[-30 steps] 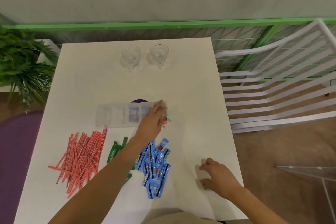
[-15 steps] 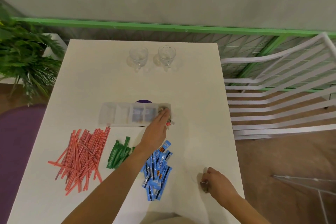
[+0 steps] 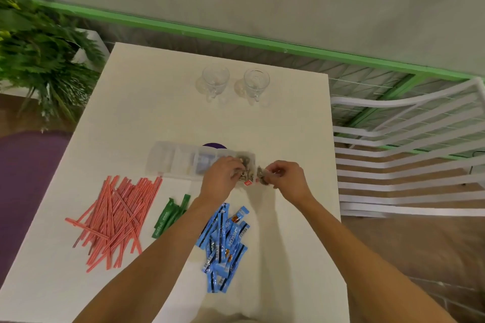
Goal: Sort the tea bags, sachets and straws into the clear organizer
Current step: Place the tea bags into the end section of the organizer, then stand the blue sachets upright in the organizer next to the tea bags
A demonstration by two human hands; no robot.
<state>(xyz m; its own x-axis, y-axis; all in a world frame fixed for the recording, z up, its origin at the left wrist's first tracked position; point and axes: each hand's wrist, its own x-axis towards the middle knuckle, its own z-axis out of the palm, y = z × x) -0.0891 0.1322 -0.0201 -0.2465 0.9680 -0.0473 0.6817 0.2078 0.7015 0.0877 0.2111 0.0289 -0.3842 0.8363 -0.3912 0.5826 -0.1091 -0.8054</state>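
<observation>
At the left of the table (image 3: 157, 102) the straws (image 3: 118, 217) lie in a loose heap. They are thin, stiff pink-red tubes whose long axes run mostly from the near side away. Just right of them are the green sachets (image 3: 172, 215), slim glossy packets lying side by side on the same slant. Beyond both stands the clear organizer (image 3: 168, 162), a long, hard, translucent plastic box set across the table and split into a row of compartments. Something pale blue shows in one toward the right; the left ones are too blurred to read. The blue sachets (image 3: 225, 241) sit in a crinkly pile between the two forearms. The left hand (image 3: 223, 178) is at the organizer's right-end compartment, fingers bent down onto the tea bags (image 3: 246, 162) heaped there. These are small, soft brownish pouches on thin strings, with a red tag (image 3: 248, 183) hanging over the near wall. Whether this hand pinches one or only presses them I cannot tell. Just right of the end wall, the right hand (image 3: 286, 178) is clamped on one more tea bag (image 3: 262, 174), held between thumb and fingertips. That compartment lies immediately left of the held bag, so a short leftward move over the wall should seat it. The trailing strings look the likeliest snag.
</observation>
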